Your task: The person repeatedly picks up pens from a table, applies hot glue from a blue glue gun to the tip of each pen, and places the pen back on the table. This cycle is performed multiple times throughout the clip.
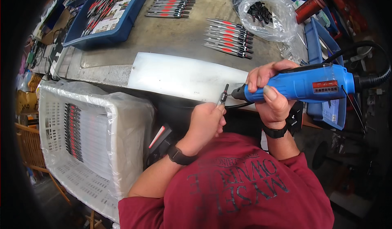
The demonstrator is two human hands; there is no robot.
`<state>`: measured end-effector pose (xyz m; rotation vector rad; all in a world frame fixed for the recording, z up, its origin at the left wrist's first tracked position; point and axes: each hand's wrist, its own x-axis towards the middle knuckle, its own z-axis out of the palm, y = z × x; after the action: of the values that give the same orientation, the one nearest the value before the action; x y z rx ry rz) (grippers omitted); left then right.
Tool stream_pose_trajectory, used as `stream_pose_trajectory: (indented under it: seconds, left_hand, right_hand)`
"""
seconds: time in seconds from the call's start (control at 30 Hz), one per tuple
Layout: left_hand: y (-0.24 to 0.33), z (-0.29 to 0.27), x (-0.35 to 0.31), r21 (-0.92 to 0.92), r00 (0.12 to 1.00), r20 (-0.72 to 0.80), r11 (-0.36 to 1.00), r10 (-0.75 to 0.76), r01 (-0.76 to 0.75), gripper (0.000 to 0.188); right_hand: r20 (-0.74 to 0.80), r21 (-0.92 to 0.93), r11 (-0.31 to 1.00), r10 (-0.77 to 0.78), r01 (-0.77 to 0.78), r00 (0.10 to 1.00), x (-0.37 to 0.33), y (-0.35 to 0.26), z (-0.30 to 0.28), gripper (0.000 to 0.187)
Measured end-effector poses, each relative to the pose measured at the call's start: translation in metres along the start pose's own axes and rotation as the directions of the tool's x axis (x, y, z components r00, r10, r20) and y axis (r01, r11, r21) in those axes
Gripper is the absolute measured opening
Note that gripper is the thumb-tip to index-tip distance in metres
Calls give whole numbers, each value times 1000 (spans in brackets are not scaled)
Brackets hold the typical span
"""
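Note:
My right hand (274, 111) is wrapped round a blue electric screwdriver (312, 81), its black nose pointing left. Pinched in my left hand (206, 122) is a slim metal tool with a black end (223, 97). The screwdriver's bit meets this black end from the right, at or very near its side; actual contact is too small to tell. Fingers hide the lower part of the held tool. Both hands are at the front edge of a white board (175, 77). Beyond it lies a row of pointed silver-and-red tools with black ends (228, 37).
A second stack of similar tools (171, 2) lies farther back. A blue tray (96, 41) holds loose pointed pieces at left. Small black parts (259, 12) sit in a clear bag. A plastic-lined white crate (77, 91) stands left, with several tools inside. The screwdriver's black cable (381, 65) loops right.

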<state>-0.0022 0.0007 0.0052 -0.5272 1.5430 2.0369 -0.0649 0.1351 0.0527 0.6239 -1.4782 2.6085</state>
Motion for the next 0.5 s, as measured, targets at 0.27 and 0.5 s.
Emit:
stream_pose_trajectory:
  seconds: [0.27,0.5]
  left_hand:
    - [1,1,0,-3,1000,-8,1000,-1,1,20]
    - [0,-1,1,-24,1000,-7,1000,-8,8,22]
  right_hand:
    - [53,-130,991,26,-19,998,1,0,-2,51]
    - [256,-518,849,39,103,966,9,4,2,45]
